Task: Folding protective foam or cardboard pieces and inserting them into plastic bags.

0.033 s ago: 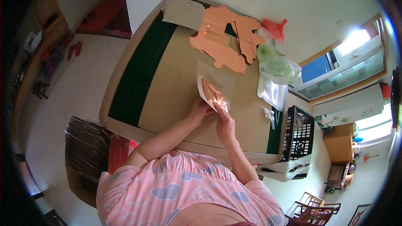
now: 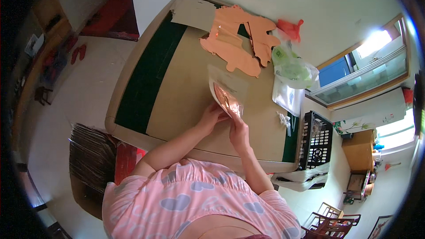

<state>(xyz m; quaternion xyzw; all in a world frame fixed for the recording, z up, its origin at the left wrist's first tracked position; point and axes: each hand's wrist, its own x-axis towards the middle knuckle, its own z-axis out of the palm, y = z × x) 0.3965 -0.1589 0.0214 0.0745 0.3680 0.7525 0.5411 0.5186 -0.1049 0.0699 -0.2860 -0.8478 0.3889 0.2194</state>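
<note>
Over the near part of the table, both hands hold a clear plastic packet (image 2: 226, 99) with a shiny copper-coloured foil piece and a white backing inside. My left hand (image 2: 211, 118) is closed on its lower left edge, some fingers hidden behind it. At the lower right corner, my right hand (image 2: 239, 133) grips it with the thumb in front. The packet is tilted, its top pointing away from me. Farther back lie several copper-coloured foil cut-outs (image 2: 241, 59) with curvy outlines, partly overlapping.
A grey-brown cardboard sheet (image 2: 193, 13) lies at the far left corner. Along the right side are a pale green plastic bag (image 2: 294, 68), clear sleeves (image 2: 287, 97) and small white pieces (image 2: 282, 118). A black crate (image 2: 316, 141) stands beside the table; a box of stacked flat packets (image 2: 90, 161) sits lower left.
The packet has turned very slightly in my hands, so its foil face shows a little differently. Everything else stays in place.
</note>
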